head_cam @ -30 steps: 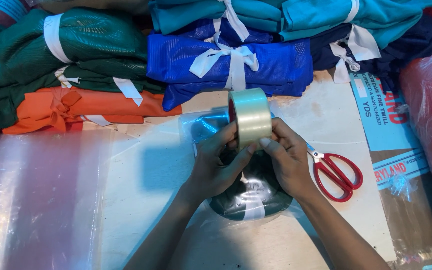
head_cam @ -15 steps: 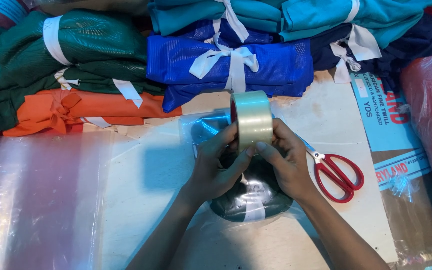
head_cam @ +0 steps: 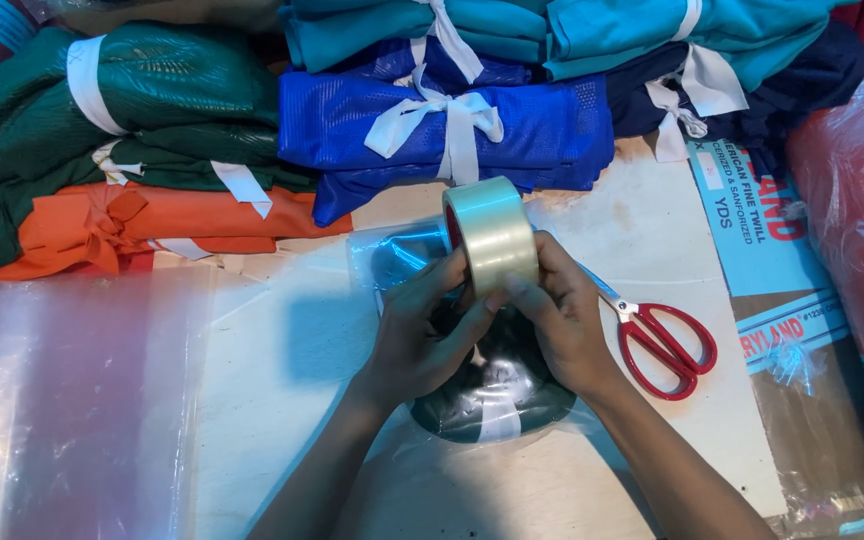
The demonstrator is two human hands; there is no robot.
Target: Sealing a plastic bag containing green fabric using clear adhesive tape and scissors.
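Both hands hold the roll of clear packing tape [head_cam: 490,235] upright – left hand [head_cam: 420,335] gripping its side, right hand [head_cam: 562,320] fingertips picking at its edge – above the bagged dark green garment [head_cam: 497,390], which seems not yet taped, red scissors [head_cam: 664,340] just beside.

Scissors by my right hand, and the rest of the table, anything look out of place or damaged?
Nothing stands out. The scissors lie flat and closed, both hands hold the tape roll, and the tied fabric bundles are stacked neatly.
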